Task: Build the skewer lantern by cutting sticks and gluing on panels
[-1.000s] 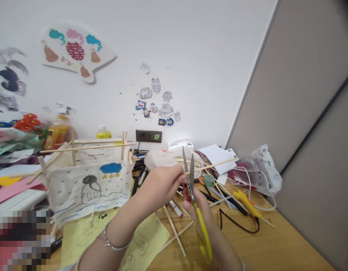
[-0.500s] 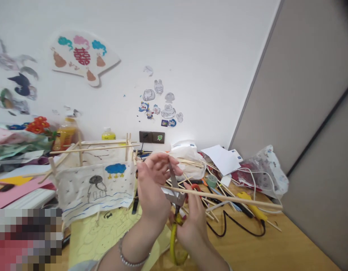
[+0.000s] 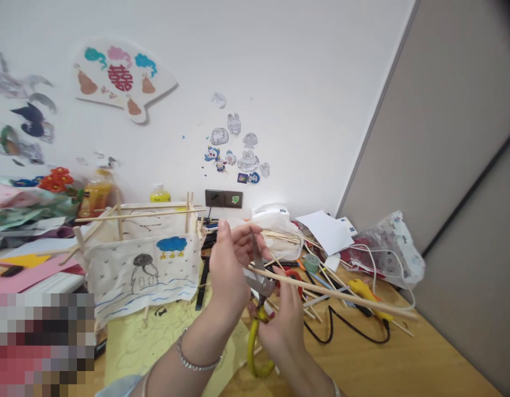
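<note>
Metal-bladed scissors (image 3: 263,285) with a yellow handle stand with their blades apart in front of me. My left hand (image 3: 232,270) has its fingers curled at the upper blade, thumb raised. Against the lower part of the scissors, my right hand (image 3: 282,322) is closed around the area below the pivot, near the yellow loop. A thin wooden stick (image 3: 341,292) crosses the blades and my right fingers, slanting down to the right. Its left end is close to my left palm. A red loop (image 3: 295,280) shows behind my right fingers; whether it joins the scissors is unclear.
Left of my hands stands a stick frame with drawn-on cloth (image 3: 141,275), over yellow paper (image 3: 134,347). Loose sticks (image 3: 315,314), a yellow corded tool (image 3: 368,295) and a plastic bag (image 3: 397,248) lie to the right. Bottles (image 3: 96,196) stand along the wall.
My hands, the scissors and the stick have shifted slightly to the right in view. The stick tilts a little more. Both hands keep their hold.
</note>
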A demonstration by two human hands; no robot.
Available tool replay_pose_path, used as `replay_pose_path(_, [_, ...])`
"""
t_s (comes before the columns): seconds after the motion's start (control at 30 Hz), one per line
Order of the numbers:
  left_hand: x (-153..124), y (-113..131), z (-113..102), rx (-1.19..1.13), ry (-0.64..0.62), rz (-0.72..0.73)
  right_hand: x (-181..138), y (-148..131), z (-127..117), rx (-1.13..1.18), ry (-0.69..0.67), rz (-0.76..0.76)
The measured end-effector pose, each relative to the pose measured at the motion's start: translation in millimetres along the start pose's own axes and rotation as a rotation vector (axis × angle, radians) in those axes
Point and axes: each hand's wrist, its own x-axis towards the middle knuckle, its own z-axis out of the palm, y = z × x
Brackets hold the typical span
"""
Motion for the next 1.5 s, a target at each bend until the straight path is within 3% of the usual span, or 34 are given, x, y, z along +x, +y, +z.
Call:
replay_pose_path(0.47, [-4,2,1,-0.012,-0.025,0.024,-2,0,-3,-0.055,0.046,-0.090])
replay_pose_path(0.57, [-1,1,1,-0.004,-0.028,0.026,-2,1,-1,-0.025,0.029,-0.033])
replay_pose_path(0.77, [14,-7,-10,0.174,-0.180,-0.020,5,5,0,0.244,-0.105,0.218])
replay_pose_path(0.9, [17,-3,-21,0.647,-0.261,0.185,14,13,-4,0.502,-0.131,0.355])
replay_pose_path(1.0, [16,2,-23,1.162,-0.440,0.349,23,18,-11,0.631,-0.161,0.375])
replay_pose_path(1.1, [15,2,-22,1.450,-0.586,0.641,30,19,-22,0.720,-0.268,0.327])
replay_pose_path(1.2, [16,-2,-23,1.579,-0.620,0.897,33,14,-35,0.745,-0.342,0.296])
replay_pose_path(1.3, [18,-5,-25,1.598,-0.645,1.035,31,11,-43,0.718,-0.366,0.290])
replay_pose_path(1.5, [18,-6,-26,1.566,-0.633,1.044,27,15,-45,0.641,-0.344,0.282])
